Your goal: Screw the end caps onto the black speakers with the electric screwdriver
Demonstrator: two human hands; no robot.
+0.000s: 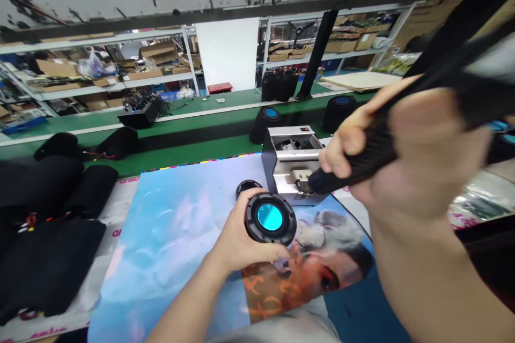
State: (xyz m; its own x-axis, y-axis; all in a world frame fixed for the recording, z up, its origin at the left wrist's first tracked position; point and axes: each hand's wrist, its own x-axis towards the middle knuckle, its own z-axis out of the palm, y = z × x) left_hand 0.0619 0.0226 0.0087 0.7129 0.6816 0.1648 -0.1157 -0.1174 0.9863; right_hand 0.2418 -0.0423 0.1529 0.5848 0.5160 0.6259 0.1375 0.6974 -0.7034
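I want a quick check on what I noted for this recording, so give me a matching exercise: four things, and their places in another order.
Things
1. round blue-centred part
2. red box
3. black handheld tool
4. silver machine

Places
A. in the right hand
B. at the far edge of the printed sheet
C. in the left hand
D. below the white panel

Pairs: 1-C, 2-D, 3-A, 4-B
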